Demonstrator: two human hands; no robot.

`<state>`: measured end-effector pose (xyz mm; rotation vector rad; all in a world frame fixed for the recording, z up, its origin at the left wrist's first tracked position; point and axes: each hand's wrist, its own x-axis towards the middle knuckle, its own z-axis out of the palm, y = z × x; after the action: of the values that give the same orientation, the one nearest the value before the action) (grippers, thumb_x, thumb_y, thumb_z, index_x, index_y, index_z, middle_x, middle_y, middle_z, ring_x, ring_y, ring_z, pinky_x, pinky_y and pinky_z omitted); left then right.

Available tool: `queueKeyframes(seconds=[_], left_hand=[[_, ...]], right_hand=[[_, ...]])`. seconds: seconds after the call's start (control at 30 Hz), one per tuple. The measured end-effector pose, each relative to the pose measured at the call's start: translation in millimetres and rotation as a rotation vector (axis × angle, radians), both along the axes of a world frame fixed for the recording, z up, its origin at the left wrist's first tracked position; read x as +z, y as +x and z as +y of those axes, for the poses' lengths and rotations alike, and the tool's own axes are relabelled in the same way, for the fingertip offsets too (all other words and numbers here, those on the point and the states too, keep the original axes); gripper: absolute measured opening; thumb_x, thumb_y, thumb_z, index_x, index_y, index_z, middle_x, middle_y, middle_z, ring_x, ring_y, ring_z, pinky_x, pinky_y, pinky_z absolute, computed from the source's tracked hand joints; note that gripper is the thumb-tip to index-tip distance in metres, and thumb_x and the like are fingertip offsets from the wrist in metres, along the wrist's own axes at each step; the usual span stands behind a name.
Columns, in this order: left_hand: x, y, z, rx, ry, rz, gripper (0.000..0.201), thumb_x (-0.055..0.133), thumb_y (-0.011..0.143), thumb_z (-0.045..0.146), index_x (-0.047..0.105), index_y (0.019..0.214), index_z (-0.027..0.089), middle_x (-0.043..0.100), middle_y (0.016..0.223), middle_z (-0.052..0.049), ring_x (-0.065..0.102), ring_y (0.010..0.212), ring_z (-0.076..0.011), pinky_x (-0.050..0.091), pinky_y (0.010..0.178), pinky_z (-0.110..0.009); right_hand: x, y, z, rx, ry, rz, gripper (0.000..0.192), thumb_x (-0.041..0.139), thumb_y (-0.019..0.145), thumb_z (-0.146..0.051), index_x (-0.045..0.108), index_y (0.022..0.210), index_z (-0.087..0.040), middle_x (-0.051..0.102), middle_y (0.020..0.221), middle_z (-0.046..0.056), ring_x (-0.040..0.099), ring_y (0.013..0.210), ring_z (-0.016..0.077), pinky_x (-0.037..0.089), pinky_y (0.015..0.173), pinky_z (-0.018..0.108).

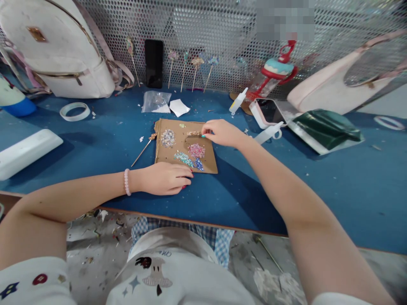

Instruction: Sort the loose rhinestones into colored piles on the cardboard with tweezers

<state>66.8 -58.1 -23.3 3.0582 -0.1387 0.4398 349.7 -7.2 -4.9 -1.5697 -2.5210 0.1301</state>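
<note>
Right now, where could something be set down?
Mostly bare: between the white case and beaded stick, beyond the left forearm; and right of the right forearm, below the green packet. Crowded: the back, from backpack to pale handbag; cardboard, under bead piles.

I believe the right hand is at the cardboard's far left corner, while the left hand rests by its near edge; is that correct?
Not quite: the head view shows the right hand at the far right corner of the cardboard. The left hand does rest by its near edge.
</note>
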Motion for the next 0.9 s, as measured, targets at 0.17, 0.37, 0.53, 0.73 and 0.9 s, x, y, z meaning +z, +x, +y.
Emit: queueKeyframes(seconds=[0.17, 0.37, 0.53, 0.73, 0.9], left_hand=[[-0.3, 0.9, 0.7, -0.006, -0.006, -0.007, 0.023, 0.048, 0.097, 0.018, 0.069, 0.104, 0.011, 0.069, 0.119, -0.014, 0.063, 0.117, -0.0236, 0.057, 0.093, -0.033], [-0.6, 0.9, 0.6, -0.001, -0.001, 0.015, 0.024, 0.047, 0.098, 0.019, 0.069, 0.106, 0.012, 0.069, 0.120, -0.014, 0.062, 0.118, -0.0225, 0.057, 0.093, -0.032], [-0.5, 0.5, 1.1, -0.001, 0.002, 0.018, 0.023, 0.048, 0.097, 0.019, 0.068, 0.106, 0.011, 0.068, 0.121, -0.014, 0.062, 0.119, -0.0238, 0.057, 0.094, -0.033], [-0.1, 0.9, 1.7, -0.008, 0.002, 0.010, 0.025, 0.046, 0.098, 0.018, 0.068, 0.105, 0.010, 0.069, 0.120, -0.015, 0.062, 0.119, -0.0248, 0.057, 0.093, -0.034], [-1.4, 1.0, 1.7, 0.004, 0.003, 0.012, 0.023, 0.047, 0.098, 0.019, 0.068, 0.106, 0.012, 0.068, 0.121, -0.013, 0.061, 0.119, -0.0234, 0.055, 0.096, -0.032]], right_hand=[[3.2, 1.7, -0.8, -0.014, 0.025, 0.036, 0.015, 0.050, 0.082, -0.014, 0.064, 0.081, -0.018, 0.067, 0.087, 0.008, 0.059, 0.082, 0.0205, 0.043, 0.078, 0.034], [8.6, 4.0, -2.9, 0.047, -0.040, -0.008, 0.017, 0.051, 0.081, -0.015, 0.067, 0.083, -0.018, 0.069, 0.089, 0.007, 0.060, 0.081, 0.0191, 0.043, 0.076, 0.034], [4.8, 0.0, -3.0, -0.001, -0.004, -0.095, 0.024, 0.049, 0.083, -0.016, 0.071, 0.089, -0.018, 0.071, 0.095, 0.008, 0.062, 0.086, 0.0213, 0.043, 0.076, 0.036], [2.7, -6.2, -4.0, -0.065, 0.053, -0.159, 0.026, 0.047, 0.086, -0.015, 0.072, 0.090, -0.019, 0.073, 0.099, 0.009, 0.063, 0.091, 0.0223, 0.042, 0.073, 0.034], [2.8, -9.7, -5.2, -0.115, 0.092, -0.217, 0.028, 0.045, 0.088, -0.017, 0.073, 0.090, -0.019, 0.072, 0.096, 0.009, 0.063, 0.088, 0.0226, 0.040, 0.069, 0.035]])
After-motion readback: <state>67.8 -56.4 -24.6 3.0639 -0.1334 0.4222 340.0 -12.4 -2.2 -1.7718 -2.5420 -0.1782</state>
